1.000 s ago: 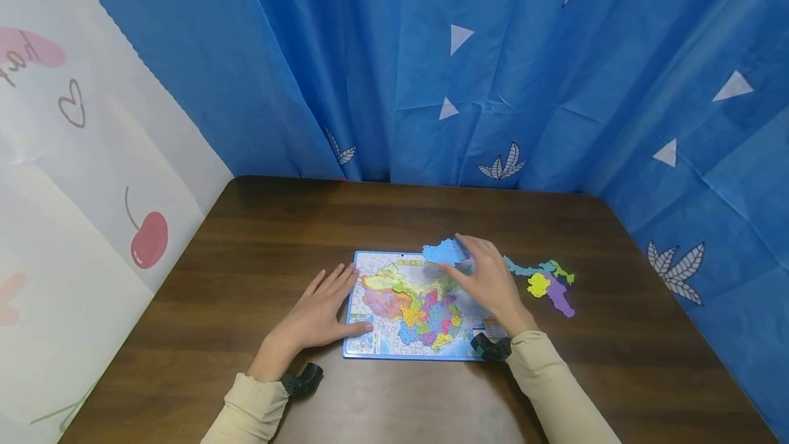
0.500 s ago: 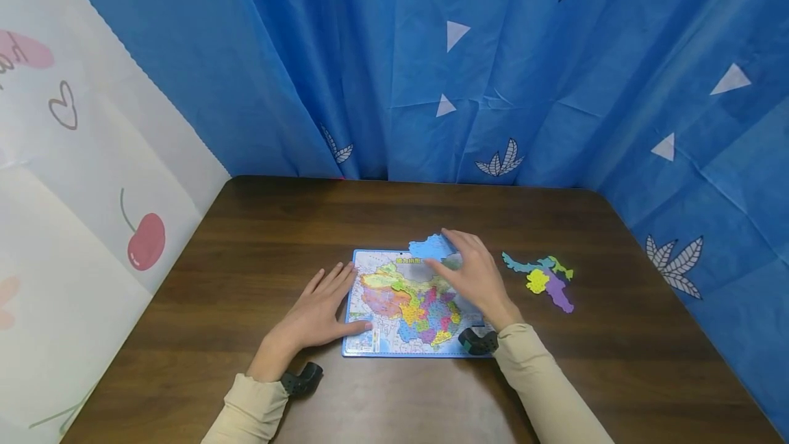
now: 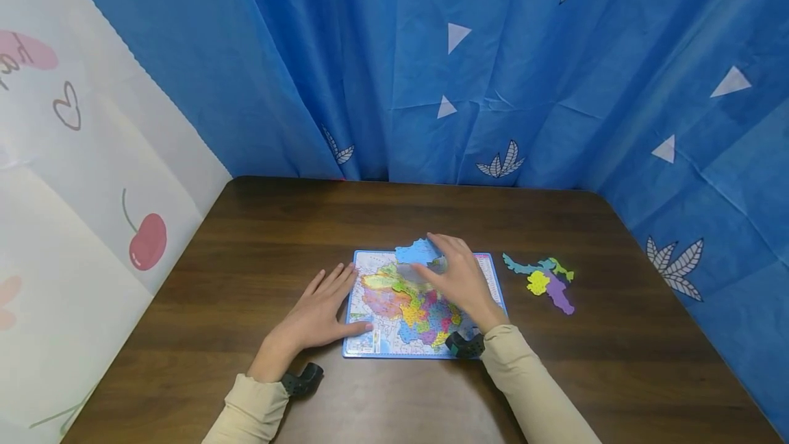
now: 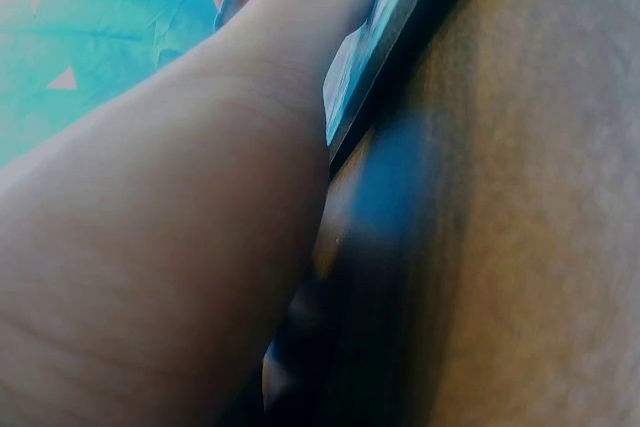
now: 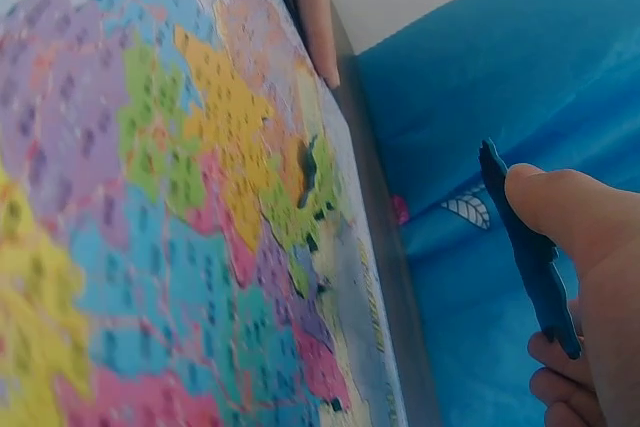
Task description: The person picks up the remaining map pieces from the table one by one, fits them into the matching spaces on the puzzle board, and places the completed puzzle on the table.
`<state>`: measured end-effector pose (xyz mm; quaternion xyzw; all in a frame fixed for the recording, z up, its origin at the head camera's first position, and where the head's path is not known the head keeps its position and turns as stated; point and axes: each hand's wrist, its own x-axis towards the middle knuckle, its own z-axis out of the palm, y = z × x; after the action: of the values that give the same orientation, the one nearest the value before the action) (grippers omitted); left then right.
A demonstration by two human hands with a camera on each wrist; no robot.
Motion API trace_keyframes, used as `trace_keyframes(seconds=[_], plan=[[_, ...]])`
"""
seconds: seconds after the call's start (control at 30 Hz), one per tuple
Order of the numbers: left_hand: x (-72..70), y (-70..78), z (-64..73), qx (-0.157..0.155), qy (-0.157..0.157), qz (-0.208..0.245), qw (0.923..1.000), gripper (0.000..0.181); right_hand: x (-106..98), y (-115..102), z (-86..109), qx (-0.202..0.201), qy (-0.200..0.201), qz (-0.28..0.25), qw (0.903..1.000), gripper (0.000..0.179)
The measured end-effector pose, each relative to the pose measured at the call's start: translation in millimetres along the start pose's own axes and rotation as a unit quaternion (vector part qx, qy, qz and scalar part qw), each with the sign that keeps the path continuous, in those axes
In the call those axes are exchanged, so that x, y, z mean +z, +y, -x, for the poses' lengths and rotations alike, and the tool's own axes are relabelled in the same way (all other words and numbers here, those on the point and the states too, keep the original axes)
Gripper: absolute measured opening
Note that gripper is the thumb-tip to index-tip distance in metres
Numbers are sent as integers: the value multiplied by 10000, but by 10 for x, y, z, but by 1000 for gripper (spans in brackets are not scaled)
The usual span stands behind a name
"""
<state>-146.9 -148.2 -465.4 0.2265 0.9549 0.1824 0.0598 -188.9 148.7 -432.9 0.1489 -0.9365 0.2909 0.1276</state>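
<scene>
A map jigsaw board (image 3: 392, 344) with a blue rim lies on the table, filled with many coloured region pieces. My left hand (image 3: 323, 310) rests at its left edge, fingers straight and thumb on the board. Over the board's top part, my right hand (image 3: 459, 279) pinches a light blue puzzle piece (image 3: 413, 251) between thumb and fingers. In the right wrist view this piece (image 5: 535, 262) is seen edge-on, raised clear of the board surface. A pale gap (image 5: 345, 257) shows along the map's upper side. The left wrist view shows mostly forearm and thumb.
Right of the board lie several loose pieces: a teal one (image 3: 520, 266), a yellow one (image 3: 538, 283), a purple one (image 3: 559, 295) and a lime one (image 3: 564, 270). The brown table (image 3: 277, 218) ends at a blue curtain (image 3: 394, 88) behind.
The right hand has moved left over the board, carrying the light blue puzzle piece. My left hand has stayed at the board's left edge.
</scene>
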Motion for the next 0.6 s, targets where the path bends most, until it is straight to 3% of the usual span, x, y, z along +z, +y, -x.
trace_keyframes(seconds=[0.6], plan=[[7, -8, 10, 33, 57, -10, 10000, 111, 189, -142, 1, -175, -150, -110, 9997, 73]])
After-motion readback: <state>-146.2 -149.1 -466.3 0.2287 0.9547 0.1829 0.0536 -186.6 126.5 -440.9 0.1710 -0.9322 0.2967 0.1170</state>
